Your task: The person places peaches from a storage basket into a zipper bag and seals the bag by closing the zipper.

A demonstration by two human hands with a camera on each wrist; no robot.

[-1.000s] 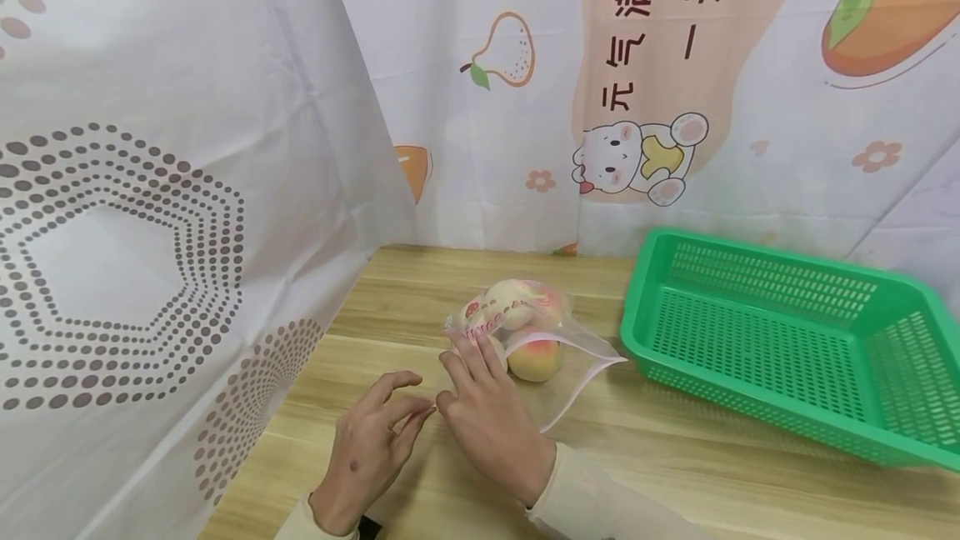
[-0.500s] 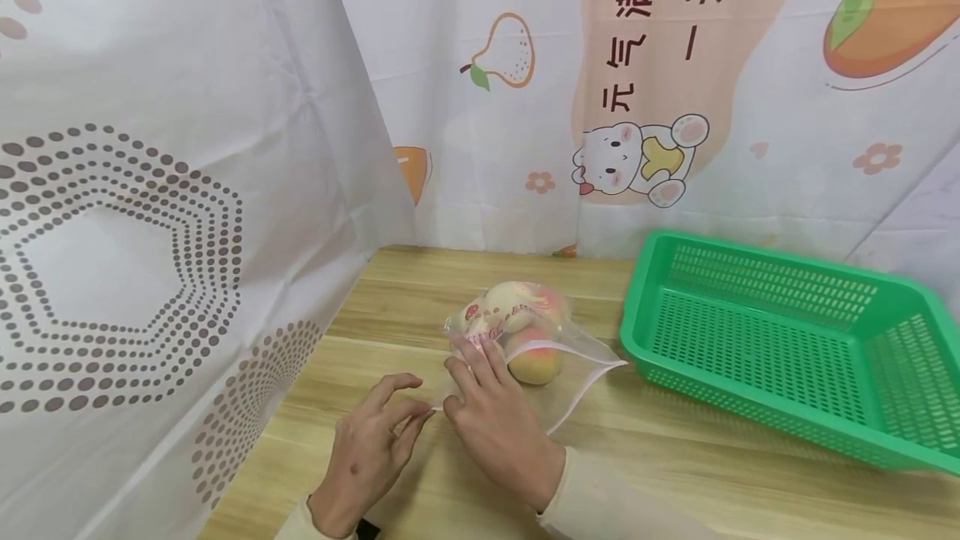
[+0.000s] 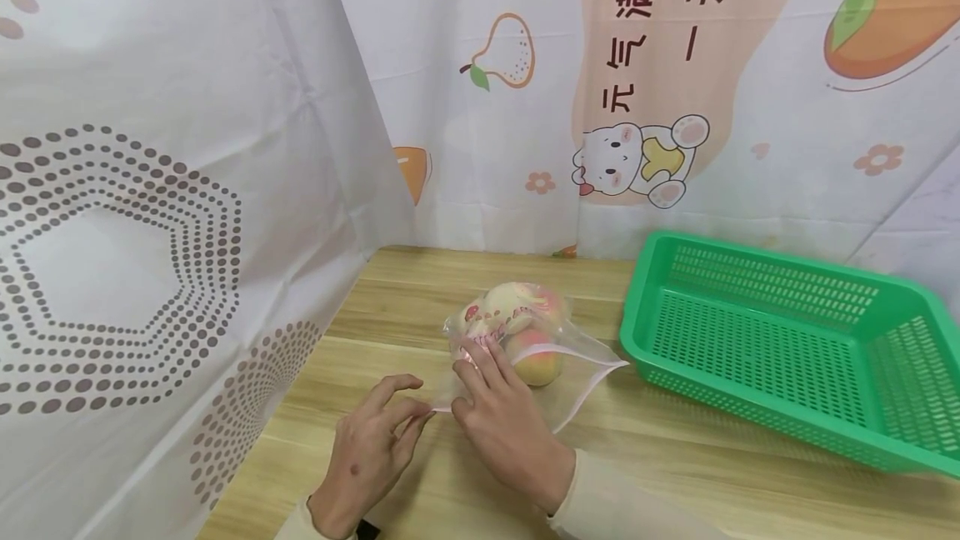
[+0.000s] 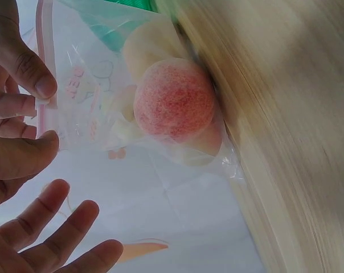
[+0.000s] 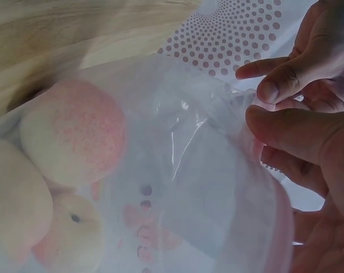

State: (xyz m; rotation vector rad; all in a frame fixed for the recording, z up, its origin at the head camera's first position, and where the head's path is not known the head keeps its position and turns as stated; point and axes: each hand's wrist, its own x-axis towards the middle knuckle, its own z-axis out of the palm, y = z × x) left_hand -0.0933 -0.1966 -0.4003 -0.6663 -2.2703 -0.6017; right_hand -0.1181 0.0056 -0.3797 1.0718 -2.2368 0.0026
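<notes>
A clear zip bag (image 3: 467, 394) with red print lies on the table, several peaches inside it. One blushed peach (image 4: 175, 99) shows clearly through the plastic in the left wrist view. The bag's pink zip edge (image 3: 588, 390) gapes on the right side. My left hand (image 3: 367, 450) pinches the left end of that edge between thumb and forefinger, its other fingers spread. Close beside it, my right hand (image 3: 512, 436) pinches the zip edge between thumb and fingers, as the right wrist view shows. A small pale piece, possibly a slider (image 4: 42, 102), sits under the right thumb.
A green plastic basket (image 3: 757, 357) with perforated walls stands to the right of the bag. The wooden table (image 3: 405, 290) meets a printed cloth (image 3: 480, 148) at the back and another dotted cloth (image 3: 300, 190) on the left.
My right hand has slid a little to the right along the zip edge, widening its distance from the left hand. The left hand stays in place.
</notes>
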